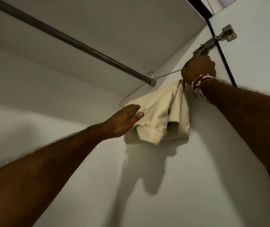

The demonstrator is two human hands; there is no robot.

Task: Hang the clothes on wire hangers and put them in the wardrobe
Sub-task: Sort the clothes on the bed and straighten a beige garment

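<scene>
A cream garment [160, 115] hangs bunched on a wire hanger [131, 94], whose hook sits over the dark wardrobe rail [75, 41] near the rail's right end. My right hand [198, 69], with beaded bracelets at the wrist, grips the hanger's right end where the cloth gathers, close to the side wall. Resting on the garment's left edge is my left hand [122, 120], fingers straight and thumb on the cloth. The hanger's left corner sticks out bare above that hand.
The white wardrobe side wall [172, 177] runs behind the garment. A metal door hinge [212, 43] sits just above my right hand, with the open door [258, 54] to its right. The wardrobe's top panel [114, 22] is above the rail.
</scene>
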